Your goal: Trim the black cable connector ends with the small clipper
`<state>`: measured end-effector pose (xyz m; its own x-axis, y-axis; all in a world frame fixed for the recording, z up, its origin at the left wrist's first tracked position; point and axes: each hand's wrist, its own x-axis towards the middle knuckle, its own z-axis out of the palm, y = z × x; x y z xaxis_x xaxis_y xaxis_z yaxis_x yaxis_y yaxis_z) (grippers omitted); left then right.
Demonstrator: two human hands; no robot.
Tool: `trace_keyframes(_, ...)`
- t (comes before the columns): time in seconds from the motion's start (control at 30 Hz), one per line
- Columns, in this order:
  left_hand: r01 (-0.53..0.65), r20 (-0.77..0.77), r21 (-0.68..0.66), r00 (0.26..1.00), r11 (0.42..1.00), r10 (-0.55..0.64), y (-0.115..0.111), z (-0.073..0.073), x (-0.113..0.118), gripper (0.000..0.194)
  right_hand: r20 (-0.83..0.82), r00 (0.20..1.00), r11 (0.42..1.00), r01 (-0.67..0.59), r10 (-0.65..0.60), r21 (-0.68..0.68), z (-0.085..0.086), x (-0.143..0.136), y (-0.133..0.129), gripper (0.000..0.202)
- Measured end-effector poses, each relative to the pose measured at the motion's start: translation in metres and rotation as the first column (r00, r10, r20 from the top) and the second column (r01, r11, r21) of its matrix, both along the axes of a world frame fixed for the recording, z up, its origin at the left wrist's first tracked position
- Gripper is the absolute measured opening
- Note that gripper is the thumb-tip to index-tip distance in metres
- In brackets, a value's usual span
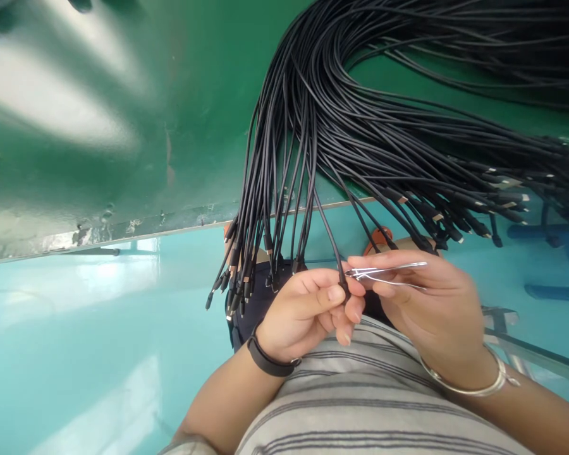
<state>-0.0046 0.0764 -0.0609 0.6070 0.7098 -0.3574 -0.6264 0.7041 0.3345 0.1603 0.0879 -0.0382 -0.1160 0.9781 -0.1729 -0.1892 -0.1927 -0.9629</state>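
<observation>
My left hand [313,309] pinches the end of one black cable [329,230] between thumb and fingers, in front of my striped shirt. Close on its right, my right hand [429,303] is closed on silver tweezers [389,273], whose tips point left and meet the cable just above my left thumb. The connector on this cable end is mostly hidden by my fingers. From the big bundle of black cables [303,95] on the green table, many ends hang over the front edge, left of my hands.
The green table [194,126] has a worn front edge. More cable ends with metal plugs [459,215] lie and hang at the right. Below are a light blue floor [76,335] and a blue frame [557,259] at the right.
</observation>
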Motion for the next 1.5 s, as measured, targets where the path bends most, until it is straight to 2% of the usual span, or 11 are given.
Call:
trace_keyframes(0.1,-0.004,0.005,0.001,1.000,1.000,0.004,0.000,0.000,0.000,0.029,0.020,1.000,1.000,-0.017,0.017,0.016,0.001,0.000,0.001,0.016)
trace_keyframes(0.3,-0.003,0.113,0.016,0.994,1.000,0.001,0.000,-0.003,-0.002,0.016,0.157,0.987,0.998,-0.038,0.030,0.048,0.005,0.005,0.002,0.017)
trace_keyframes(0.6,0.028,0.126,0.023,0.992,0.999,-0.030,0.001,-0.005,-0.007,0.015,0.184,0.983,0.999,-0.018,0.011,0.039,0.007,0.002,0.003,0.018)
trace_keyframes(0.9,0.042,0.163,0.009,0.986,0.999,-0.042,0.003,-0.009,-0.005,0.018,-0.068,0.997,0.999,-0.036,0.038,0.029,-0.004,0.001,0.007,0.014)
trace_keyframes(1.07,0.025,0.226,0.022,0.974,0.999,-0.030,0.002,-0.015,-0.003,0.018,-0.103,0.991,0.994,-0.081,0.089,0.073,-0.008,0.005,0.011,0.017)
trace_keyframes(1.2,0.042,0.235,-0.005,0.971,0.999,-0.039,0.002,-0.015,-0.003,0.020,-0.154,0.982,0.993,-0.104,0.112,0.059,-0.009,0.008,0.012,0.019)
trace_keyframes(1.3,-0.019,0.111,0.001,0.994,1.000,0.019,0.001,-0.010,0.000,0.022,-0.145,0.986,0.996,-0.084,0.087,0.030,-0.005,0.008,0.011,0.017)
trace_keyframes(1.37,-0.105,-0.097,0.027,0.989,0.994,0.107,0.000,-0.003,0.003,0.023,-0.107,0.991,0.996,-0.086,0.085,0.002,-0.002,0.005,0.009,0.013)
trace_keyframes(1.43,-0.186,-0.326,0.067,0.924,0.980,0.198,0.000,0.004,0.006,0.026,-0.058,0.995,0.996,-0.084,0.082,-0.033,0.001,0.002,0.007,0.012)
trace_keyframes(1.5,-0.230,-0.484,0.119,0.836,0.966,0.258,-0.001,0.010,0.007,0.025,-0.012,0.998,0.996,-0.062,0.061,-0.058,0.003,-0.002,0.004,0.012)
